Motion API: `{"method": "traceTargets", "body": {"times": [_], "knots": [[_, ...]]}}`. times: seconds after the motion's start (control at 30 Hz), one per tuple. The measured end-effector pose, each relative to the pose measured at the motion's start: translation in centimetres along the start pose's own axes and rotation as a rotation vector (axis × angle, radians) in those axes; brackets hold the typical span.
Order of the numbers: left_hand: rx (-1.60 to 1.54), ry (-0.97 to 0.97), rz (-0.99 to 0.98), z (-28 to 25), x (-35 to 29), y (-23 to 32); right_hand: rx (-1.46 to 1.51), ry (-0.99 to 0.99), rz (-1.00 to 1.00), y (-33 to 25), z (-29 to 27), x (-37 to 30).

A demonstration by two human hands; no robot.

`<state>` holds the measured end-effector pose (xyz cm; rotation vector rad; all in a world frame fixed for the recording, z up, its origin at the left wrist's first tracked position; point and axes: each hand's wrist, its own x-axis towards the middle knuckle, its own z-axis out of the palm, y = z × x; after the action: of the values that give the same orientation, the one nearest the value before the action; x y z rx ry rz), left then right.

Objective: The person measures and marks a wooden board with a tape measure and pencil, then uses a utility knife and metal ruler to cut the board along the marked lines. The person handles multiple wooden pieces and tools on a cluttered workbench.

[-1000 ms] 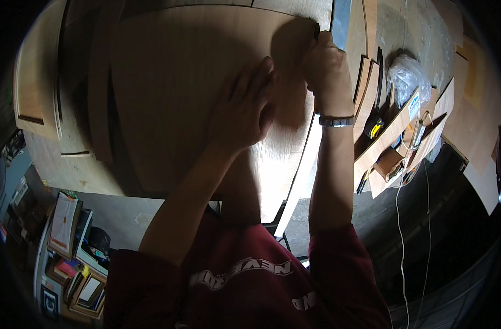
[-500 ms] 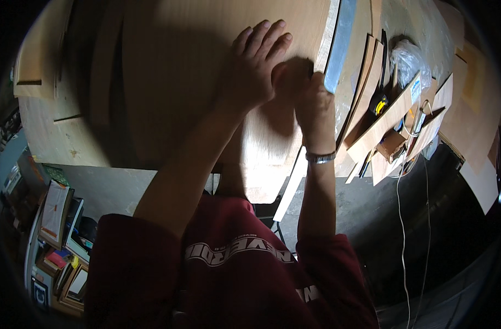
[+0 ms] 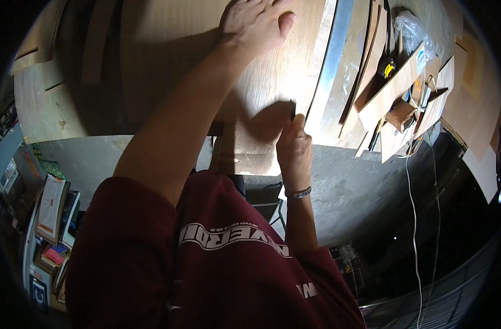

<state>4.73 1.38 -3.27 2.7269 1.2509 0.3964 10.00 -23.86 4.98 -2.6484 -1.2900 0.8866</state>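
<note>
My left hand (image 3: 255, 26) lies on a broad wood sheet (image 3: 173, 22), its thumb and fingers spread. The upper frame edge cuts off part of the fingers. Nearer to me, my right hand (image 3: 295, 149) is closed at the sheet's right side, by its near end. A small dark tool (image 3: 293, 109) sticks up from that fist; most of it is hidden, so its kind cannot be made out. Along the sheet's right side runs a long flat metal bar (image 3: 336, 49), touched by neither hand. The right wrist wears a watch (image 3: 299, 193).
Thin wood offcuts (image 3: 390, 88), a yellow and black tape measure (image 3: 389, 68) and a crumpled clear plastic bag (image 3: 410, 32) lie at the right. A pale cord (image 3: 413, 219) hangs off the table's edge. Shelves with books and frames (image 3: 52, 241) stand low at the left.
My right hand has drawn the dark tool toward me, down along the sheet's right side. My left hand now appears higher, with the thumb farther from the right hand. The whole view has shifted.
</note>
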Motion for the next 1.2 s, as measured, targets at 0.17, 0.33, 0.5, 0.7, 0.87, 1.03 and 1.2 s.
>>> {"method": "traceTargets", "body": {"times": [0.17,0.33,0.5,0.7,0.87,1.03,1.2], "knots": [[-0.133,0.005,0.004,-0.4,0.1,-0.3,0.003,-0.016,0.066,1.1,1.5,-3.9],[-0.085,-0.009,0.016,-0.1,0.3,-0.2,0.074,-0.006,0.101,2.3,2.8,-5.7],[0.015,-0.025,0.01,-0.2,0.2,-0.4,0.046,-0.127,-0.026,2.3,-2.5,-4.1],[-0.148,0.094,0.034,-1.8,0.2,-0.5,0.259,0.219,-0.048,-4.8,-9.3,15.7],[-0.197,0.032,0.017,-2.1,0.6,-0.3,0.015,0.379,-0.201,-8.0,-9.1,29.4],[-0.295,-0.018,-0.015,-2.5,0.9,-0.7,-0.046,0.298,-0.132,-9.8,-9.1,31.7],[-0.335,-0.018,-0.02,-2.4,1.0,-0.7,-0.058,0.269,-0.115,-10.4,-9.5,31.1]]}}
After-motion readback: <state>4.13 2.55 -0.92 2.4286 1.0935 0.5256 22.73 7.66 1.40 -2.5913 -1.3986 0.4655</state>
